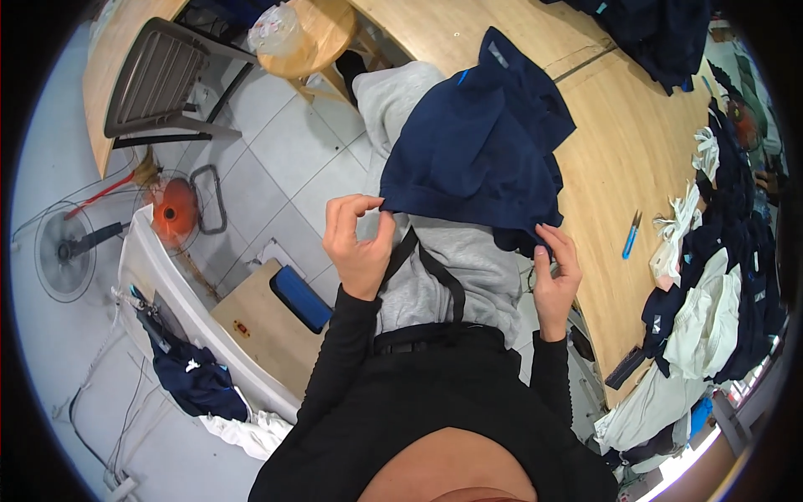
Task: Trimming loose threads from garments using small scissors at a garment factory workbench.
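A dark navy garment (477, 151) lies spread over my lap and partly over the table edge. Its exact kind I cannot make out. It bears a small pale patch and a short bright blue mark near its far end. My left hand (358, 243) pinches the near left corner of its edge between thumb and fingers. At the near right corner, my right hand (558, 272) grips the same edge between thumb and fingers. The near edge runs fairly straight between both hands, with a fold hanging below it by the right one.
On the wooden table (619, 167) to the right lie blue thread snips (631, 234), a small dark box (625, 368) and heaped white and navy clothes (707, 309). More navy cloth (644, 33) is at the far right. Leftward are a stool (314, 38), a chair (159, 79) and a fan (67, 251).
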Demonstrator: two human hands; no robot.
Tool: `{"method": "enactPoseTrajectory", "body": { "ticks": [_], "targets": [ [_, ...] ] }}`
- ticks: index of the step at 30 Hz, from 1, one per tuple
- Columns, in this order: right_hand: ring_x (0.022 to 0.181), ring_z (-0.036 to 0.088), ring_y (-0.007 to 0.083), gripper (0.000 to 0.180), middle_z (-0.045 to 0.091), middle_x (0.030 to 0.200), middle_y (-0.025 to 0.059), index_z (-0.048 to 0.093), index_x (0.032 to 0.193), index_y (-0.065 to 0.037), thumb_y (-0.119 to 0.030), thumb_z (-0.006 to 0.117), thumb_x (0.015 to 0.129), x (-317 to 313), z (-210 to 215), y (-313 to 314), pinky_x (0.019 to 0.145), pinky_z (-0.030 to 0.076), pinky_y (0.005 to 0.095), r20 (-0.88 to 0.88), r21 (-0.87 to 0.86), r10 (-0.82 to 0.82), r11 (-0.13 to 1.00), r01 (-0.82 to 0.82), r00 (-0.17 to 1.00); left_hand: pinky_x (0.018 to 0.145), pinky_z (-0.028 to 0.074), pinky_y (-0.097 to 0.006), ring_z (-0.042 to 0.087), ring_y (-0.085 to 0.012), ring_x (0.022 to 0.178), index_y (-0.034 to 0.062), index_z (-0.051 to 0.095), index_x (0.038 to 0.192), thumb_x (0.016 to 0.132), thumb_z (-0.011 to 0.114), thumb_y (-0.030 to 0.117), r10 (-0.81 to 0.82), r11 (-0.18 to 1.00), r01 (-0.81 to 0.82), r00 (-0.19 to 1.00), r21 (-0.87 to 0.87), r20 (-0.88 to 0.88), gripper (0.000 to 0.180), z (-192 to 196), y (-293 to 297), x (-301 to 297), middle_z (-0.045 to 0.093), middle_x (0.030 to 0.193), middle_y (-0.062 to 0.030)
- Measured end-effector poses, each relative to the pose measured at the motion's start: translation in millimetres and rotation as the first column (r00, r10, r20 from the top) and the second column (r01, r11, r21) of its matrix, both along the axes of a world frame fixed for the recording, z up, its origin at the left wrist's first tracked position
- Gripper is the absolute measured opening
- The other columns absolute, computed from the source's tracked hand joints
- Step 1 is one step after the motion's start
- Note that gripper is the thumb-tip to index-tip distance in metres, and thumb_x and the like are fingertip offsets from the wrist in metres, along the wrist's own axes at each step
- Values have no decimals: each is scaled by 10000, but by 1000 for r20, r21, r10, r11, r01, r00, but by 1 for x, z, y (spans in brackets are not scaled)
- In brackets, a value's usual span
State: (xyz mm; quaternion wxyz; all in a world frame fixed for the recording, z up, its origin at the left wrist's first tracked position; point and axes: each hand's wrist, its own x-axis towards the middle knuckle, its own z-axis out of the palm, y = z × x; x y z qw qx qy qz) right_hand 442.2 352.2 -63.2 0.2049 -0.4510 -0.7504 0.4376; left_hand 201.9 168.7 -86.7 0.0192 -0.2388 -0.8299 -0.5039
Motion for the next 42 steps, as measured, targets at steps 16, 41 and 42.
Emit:
{"method": "enactPoseTrajectory", "body": {
  "ticks": [16,41,42],
  "targets": [
    [1137,666,334,393,743,1184,120,795,1151,-38,-110,897,778,-62,36,6,1029,485,431,4,420,289,868,-264,957,754,528,-294,655,-179,814,0,721,1078,871,807,-20,-228,964,160,908,214,351,225,28,10,50,711,982,-86],
    [777,586,121,46,650,919,70,659,988,18,29,656,1032,-87,55,-17,701,470,264,-444,-178,124,958,-223,887,719,489,-224,590,-40,785,68,555,1166,1091,665,51,-421,747,-220,574,628,702,134,61,59,53,687,910,-15],
    [782,577,104,50,647,928,62,661,992,17,19,655,1041,-87,56,-17,700,466,256,-465,-218,106,948,-230,879,719,489,-224,590,-40,785,68,555,1166,1091,665,51,-419,747,-221,577,627,701,134,61,57,52,687,910,-15]
  ]
}}
